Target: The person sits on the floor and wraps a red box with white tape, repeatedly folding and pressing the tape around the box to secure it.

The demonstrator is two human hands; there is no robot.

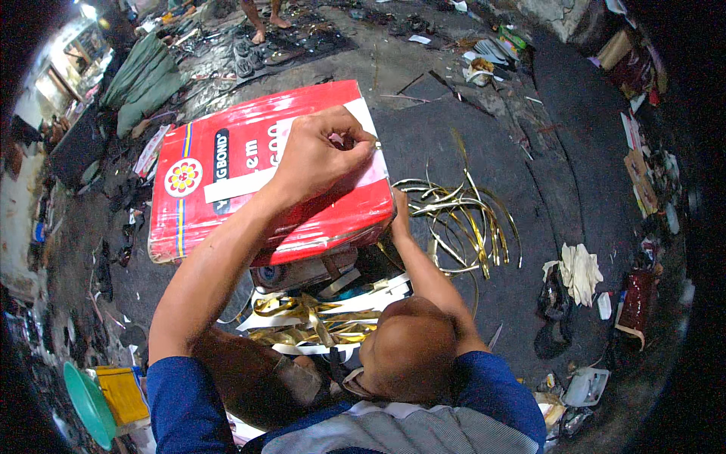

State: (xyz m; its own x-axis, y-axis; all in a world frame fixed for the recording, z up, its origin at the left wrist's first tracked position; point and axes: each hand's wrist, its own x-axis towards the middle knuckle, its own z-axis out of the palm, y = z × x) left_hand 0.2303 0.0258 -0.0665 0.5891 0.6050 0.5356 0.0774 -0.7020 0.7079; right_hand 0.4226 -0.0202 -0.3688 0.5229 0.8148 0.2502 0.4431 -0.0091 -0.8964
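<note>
A red tin-like box (200, 144) with a round flower emblem stands in front of me. My left hand (321, 151) is over its top, thumb and forefinger pinched together at the right edge. Whatever is between those fingertips is too small to make out. A white strip (240, 185) lies across the box top, partly under my left wrist. Another pale strip (365, 113) runs along the box's right edge. My right hand (401, 214) is low against the box's right side, its fingers mostly hidden. Gold and white strips (318, 318) are heaped between my legs and the box.
Shiny gold strips (476, 219) lie coiled on the dark floor mat to the right. Farther right are a cream cloth (581, 274) and a dark red item (635, 299). A green basin (87, 405) is at lower left. Another person's bare feet (261, 34) show at the far side.
</note>
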